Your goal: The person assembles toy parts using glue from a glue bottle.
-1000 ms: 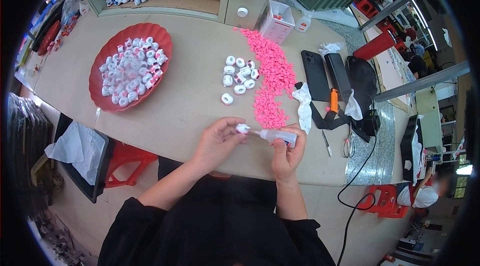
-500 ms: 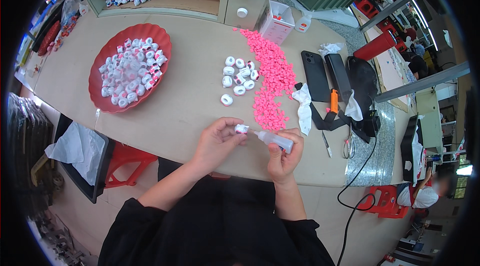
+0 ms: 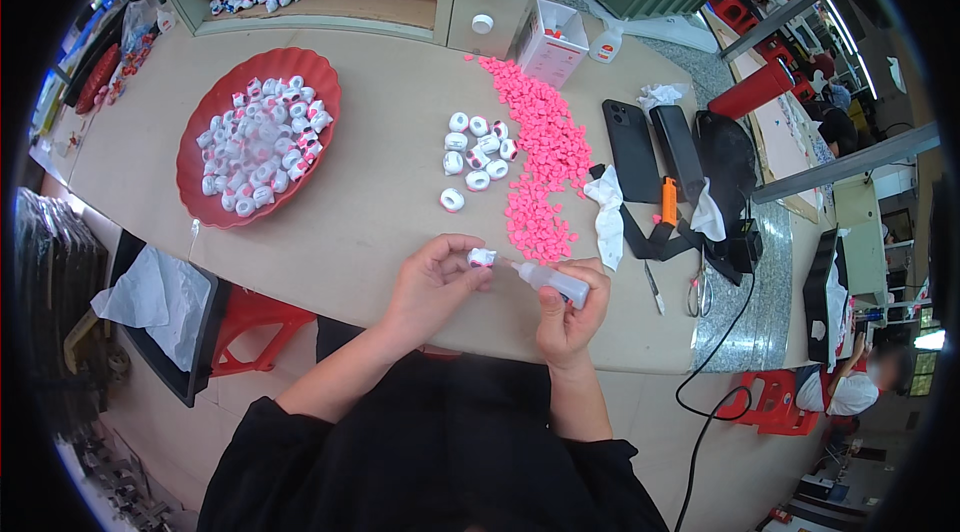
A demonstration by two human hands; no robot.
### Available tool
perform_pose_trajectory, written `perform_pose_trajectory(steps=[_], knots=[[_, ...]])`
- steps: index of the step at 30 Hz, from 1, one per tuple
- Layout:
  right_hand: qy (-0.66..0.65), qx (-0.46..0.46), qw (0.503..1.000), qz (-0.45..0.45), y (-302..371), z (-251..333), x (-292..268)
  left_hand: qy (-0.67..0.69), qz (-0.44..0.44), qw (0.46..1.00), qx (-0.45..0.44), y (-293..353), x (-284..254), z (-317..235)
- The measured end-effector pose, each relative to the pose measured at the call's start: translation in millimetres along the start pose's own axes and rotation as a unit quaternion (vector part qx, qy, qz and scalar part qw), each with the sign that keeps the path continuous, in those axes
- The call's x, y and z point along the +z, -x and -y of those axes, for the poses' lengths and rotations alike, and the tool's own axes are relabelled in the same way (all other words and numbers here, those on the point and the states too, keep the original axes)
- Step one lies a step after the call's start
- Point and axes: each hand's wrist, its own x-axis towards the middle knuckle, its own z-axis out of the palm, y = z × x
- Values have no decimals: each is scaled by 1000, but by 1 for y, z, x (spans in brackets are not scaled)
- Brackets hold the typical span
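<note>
Between the fingertips of my left hand (image 3: 432, 284) is a small white figure piece (image 3: 481, 258) with pink and dark marks. My right hand (image 3: 572, 317) is closed round a translucent squeeze bottle (image 3: 556, 284), its thin tip pointing left at the piece. Whether the tip touches it I cannot tell. Beyond my hands lies a loose group of similar white pieces (image 3: 477, 157), some showing a round hole. To their right stretches a long pile of small pink pieces (image 3: 540, 132). A red scalloped bowl (image 3: 188, 157) on the left holds many more white pieces.
Right of the pink pile lie a black phone (image 3: 630, 152), an orange lighter (image 3: 668, 200), crumpled tissue (image 3: 606, 217), a pen-like tool (image 3: 654, 289) and scissors (image 3: 699, 292). A white box (image 3: 553, 50) stands behind. At the back, a cabinet (image 3: 320, 29) holds many small figures. A black cable (image 3: 722, 347) hangs off the right edge.
</note>
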Motion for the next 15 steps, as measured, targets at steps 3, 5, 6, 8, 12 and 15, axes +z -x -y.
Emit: perform_pose_trajectory(steps=[3, 5, 6, 8, 12, 15], knots=[[0, 3, 1000, 7, -1, 1, -2, -6, -4, 1000, 1, 0, 0, 0], [2, -9, 1000, -6, -2, 1, 0, -10, -4, 1000, -1, 0, 0, -1], [2, -9, 1000, -6, -1, 1, 0, -9, -5, 1000, 0, 0, 0, 0], [-24, 15, 1000, -5, 1, 1, 0, -7, -7, 1000, 1, 0, -1, 0], [-25, -7, 1000, 3, 0, 0, -1, -4, -6, 1000, -4, 0, 0, -1], [-17, -11, 1000, 10, 1, -1, -1, -7, -8, 1000, -5, 0, 1, -2]])
